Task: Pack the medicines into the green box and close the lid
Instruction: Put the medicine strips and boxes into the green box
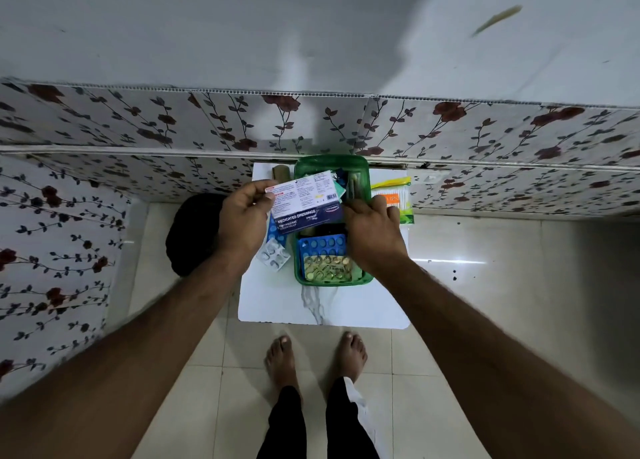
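The left hand (244, 221) is clamped on a flat carton of medicated dressings (304, 202), thumb on the printed face near the carton's left end, and holds it tilted above the far half of the green box (298, 250). The right hand (372, 231) is over the right rim of the box, fingers curled downward against the carton's right edge and the box contents; whether it grips anything cannot be told, because the back of the hand hides the fingertips.

The green box stands open on a small white marble-pattern table (322, 306), at the table's middle and towards the wall. Its translucent green lid (330, 165) stands raised at the far side. Inside, at the near end, a gold blister strip (327, 268) lies flat, partly overlapped by a blue blister strip (320, 247) behind it. The carton and both hands hide the rest of the interior.

Outside the box, on the left, a silver blister strip (273, 257) lies on the table just beside the box wall, with another blue strip (275, 231) partly under the left hand. On the right, a pack of cotton buds (394, 200) and a yellow-green item (391, 183) lie near the wall. A brown cylinder (280, 173) sits at the far left corner. A dark round object (194, 236) is on the floor left of the table. The person's bare feet (315, 358) stand on the tiled floor before the table.
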